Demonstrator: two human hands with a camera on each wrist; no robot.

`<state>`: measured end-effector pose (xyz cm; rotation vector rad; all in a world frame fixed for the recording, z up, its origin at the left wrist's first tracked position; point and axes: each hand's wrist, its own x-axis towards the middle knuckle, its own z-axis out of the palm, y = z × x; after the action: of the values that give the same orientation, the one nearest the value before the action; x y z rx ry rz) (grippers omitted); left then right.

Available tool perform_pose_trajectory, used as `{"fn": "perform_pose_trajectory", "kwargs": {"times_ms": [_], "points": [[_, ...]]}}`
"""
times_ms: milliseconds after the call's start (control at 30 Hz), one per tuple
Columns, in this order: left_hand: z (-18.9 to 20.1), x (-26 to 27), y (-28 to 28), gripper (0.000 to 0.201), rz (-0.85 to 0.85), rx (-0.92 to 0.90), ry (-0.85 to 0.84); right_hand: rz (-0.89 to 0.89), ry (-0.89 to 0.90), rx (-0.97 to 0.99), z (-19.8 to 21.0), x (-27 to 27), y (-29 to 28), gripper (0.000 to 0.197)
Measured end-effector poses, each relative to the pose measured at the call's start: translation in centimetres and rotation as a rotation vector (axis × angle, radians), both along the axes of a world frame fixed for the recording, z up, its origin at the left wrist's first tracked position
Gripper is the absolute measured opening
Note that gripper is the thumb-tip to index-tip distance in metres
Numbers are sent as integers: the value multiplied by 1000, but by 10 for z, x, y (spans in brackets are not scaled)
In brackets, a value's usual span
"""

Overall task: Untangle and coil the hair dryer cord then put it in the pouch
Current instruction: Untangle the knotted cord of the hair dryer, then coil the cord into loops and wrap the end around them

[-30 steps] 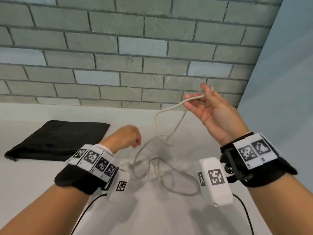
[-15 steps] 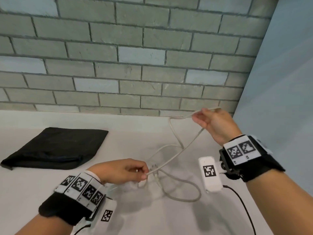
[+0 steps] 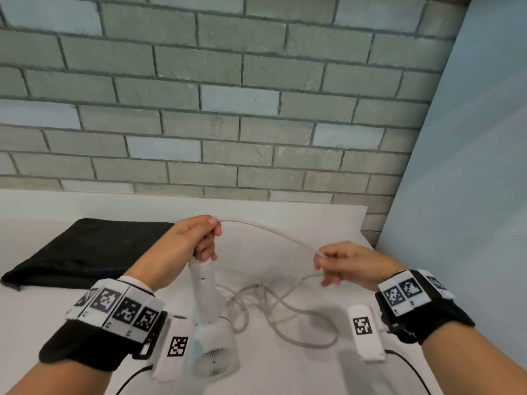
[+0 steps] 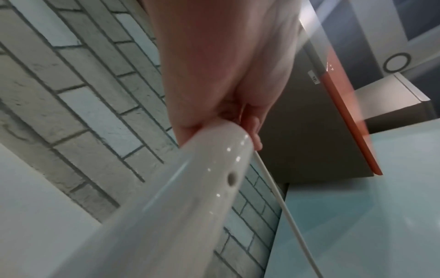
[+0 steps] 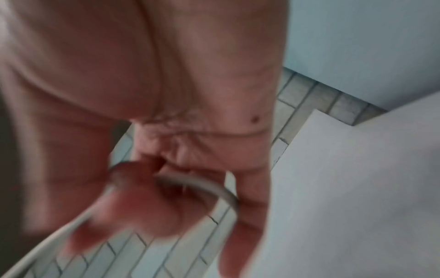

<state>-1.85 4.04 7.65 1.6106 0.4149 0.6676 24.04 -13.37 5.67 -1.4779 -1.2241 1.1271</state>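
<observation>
A white hair dryer (image 3: 206,315) hangs head-down above the white table, its round grille near the front. My left hand (image 3: 190,243) grips the end of its handle (image 4: 166,203), where the cord comes out. The pale cord (image 3: 268,230) arcs from there to my right hand (image 3: 340,265), which pinches it between thumb and fingers; in the right wrist view the cord (image 5: 202,185) curves through the curled fingers. The rest of the cord lies in tangled loops (image 3: 273,312) on the table between my hands. The black pouch (image 3: 82,252) lies flat at the left.
A grey brick wall (image 3: 228,109) runs along the back of the white table (image 3: 285,372). A pale blue panel (image 3: 470,195) closes the right side. Thin black cables trail from both wrist cameras near the front edge.
My left hand has lifted the dryer by its handle end, up from the table. My right hand has come down and toward me, still pinching the cord.
</observation>
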Motion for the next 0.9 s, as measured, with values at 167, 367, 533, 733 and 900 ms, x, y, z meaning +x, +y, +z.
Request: {"fn": "perform_pose_trajectory", "kwargs": {"times_ms": [167,367,533,733,900], "points": [[0,4,-10,31,-15,17,1,-734,-654,634,11,9,12,17],[9,1,-13,31,-76,-109,-59,-551,-816,275,1,-6,14,21],[11,6,-20,29,-112,-89,-21,-41,-984,-220,-60,-16,21,54],[9,8,-18,26,-169,-175,-64,-42,-589,-16,-98,-24,20,107],[10,6,-11,28,-136,-240,-96,-506,208,255,-86,-18,19,90]]}}
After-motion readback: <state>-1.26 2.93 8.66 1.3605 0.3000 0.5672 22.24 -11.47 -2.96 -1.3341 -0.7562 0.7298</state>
